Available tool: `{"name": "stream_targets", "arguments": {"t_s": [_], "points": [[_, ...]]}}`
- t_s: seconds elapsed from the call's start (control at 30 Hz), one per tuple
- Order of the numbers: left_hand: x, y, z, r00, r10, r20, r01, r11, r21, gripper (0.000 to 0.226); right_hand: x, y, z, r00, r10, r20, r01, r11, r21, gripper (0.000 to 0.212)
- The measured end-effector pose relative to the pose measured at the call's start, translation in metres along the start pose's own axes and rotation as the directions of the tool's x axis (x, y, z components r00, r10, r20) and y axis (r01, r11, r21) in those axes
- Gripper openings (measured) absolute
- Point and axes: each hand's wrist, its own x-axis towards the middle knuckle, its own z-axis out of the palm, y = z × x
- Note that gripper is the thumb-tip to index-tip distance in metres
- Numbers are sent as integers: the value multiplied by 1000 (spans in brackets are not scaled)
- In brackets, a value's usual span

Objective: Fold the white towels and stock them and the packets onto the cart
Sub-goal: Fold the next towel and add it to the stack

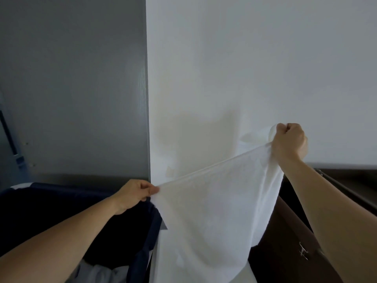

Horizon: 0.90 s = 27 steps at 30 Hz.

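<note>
A white towel [212,211] hangs stretched in the air in front of a white wall. My left hand [135,193] pinches its lower left corner. My right hand [289,141] is higher up at the right and grips the other top corner in a fist, with bunched cloth sticking out beside the knuckles. The towel's top edge runs taut and slanted between the two hands, and the rest drops down out of the frame. No packets are in sight.
A dark navy fabric bag or bin [61,217] sits below my left arm, with pale cloth [108,272] at its bottom. A grey panel [73,88] fills the upper left. Dark brown furniture with a metal fitting [304,252] stands at the lower right.
</note>
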Motion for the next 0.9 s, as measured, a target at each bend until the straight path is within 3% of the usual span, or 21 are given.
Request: {"name": "stream_targets", "arguments": {"t_s": [0.17,0.3,0.47,0.6,0.7,0.8,0.9], "points": [[1,17,4,998,28,-62,-42,971,-237,23,7,11,-2,999,47,-11,-47,999,-26,28],[4,20,6,995,-29,-100,-16,907,-421,30,12,27,-3,997,83,-8,-83,995,-54,29],[8,15,15,983,-173,-62,108,816,-569,34,7,40,4,991,129,39,-124,986,-112,31],[23,9,22,927,-366,-84,187,644,-742,34,-2,57,15,952,265,149,-227,945,-234,29],[27,5,31,865,-477,-156,177,581,-794,27,-16,72,29,928,302,216,-231,925,-302,30],[24,-1,44,804,-538,-254,162,608,-777,26,-31,81,40,918,259,299,-149,926,-346,33],[29,-1,46,790,-527,-315,103,619,-778,37,-34,85,44,928,206,312,-84,928,-362,36]]}}
